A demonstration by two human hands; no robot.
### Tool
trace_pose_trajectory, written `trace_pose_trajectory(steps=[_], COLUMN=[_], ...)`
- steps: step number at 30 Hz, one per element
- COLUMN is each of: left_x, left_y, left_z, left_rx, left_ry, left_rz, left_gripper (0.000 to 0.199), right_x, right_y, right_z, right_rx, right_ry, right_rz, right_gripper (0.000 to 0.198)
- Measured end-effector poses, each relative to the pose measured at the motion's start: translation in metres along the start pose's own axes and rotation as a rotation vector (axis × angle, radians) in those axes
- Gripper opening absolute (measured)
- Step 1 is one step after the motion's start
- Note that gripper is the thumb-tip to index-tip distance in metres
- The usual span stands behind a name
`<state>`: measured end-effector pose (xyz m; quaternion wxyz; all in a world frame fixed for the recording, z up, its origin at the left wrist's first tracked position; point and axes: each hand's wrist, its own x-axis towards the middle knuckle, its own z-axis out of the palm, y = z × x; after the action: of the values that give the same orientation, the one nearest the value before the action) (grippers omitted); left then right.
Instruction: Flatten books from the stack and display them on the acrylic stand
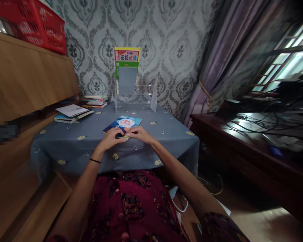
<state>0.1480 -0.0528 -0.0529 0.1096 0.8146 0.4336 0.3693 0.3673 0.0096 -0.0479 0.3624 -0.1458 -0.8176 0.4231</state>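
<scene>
A blue booklet (117, 121) with a white patch of lettering lies flat near the front of the cloth-covered table (96, 129). My left hand (112, 138) rests at its near edge, fingers curled onto the cover. From the other side my right hand (139, 133) reaches to the same near corner, its thumb and fingers pinched together there. The fingertips of both hands almost meet, and they hide that corner of the booklet. A dark band circles my left wrist.
Behind the booklet stands a clear acrylic holder (143, 100) with colourful upright books (127, 56). At left lie a stack of books (96, 101) and a loose pile with a white top (72, 110). A dark wooden desk (242, 141) with cables stands right; a red basket (50, 28) sits upper left.
</scene>
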Motion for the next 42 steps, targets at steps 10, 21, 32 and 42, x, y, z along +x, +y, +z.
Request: trace_pose_trajectory(steps=[10,21,32,42], left_x=[0.002,0.004,0.007,0.003], left_y=[-0.003,0.003,-0.003,-0.005], left_z=[0.000,-0.001,-0.002,-0.009], left_rx=[-0.020,0.041,-0.023,-0.090], left_ry=[-0.015,-0.032,-0.046,-0.096], left_rz=[-0.002,-0.031,-0.040,-0.006], left_gripper=[0.020,0.022,0.022,0.019], right_x=[0.000,-0.001,-0.004,-0.005], right_y=[0.002,0.005,0.002,0.012], right_z=[0.000,0.000,-0.010,-0.006], right_rx=[0.006,-0.003,-0.045,-0.036], right_ry=[0.006,0.009,-0.096,-0.034], right_rz=[0.012,0.012,-0.002,-0.036], right_gripper=[0.032,0.030,0.038,0.024])
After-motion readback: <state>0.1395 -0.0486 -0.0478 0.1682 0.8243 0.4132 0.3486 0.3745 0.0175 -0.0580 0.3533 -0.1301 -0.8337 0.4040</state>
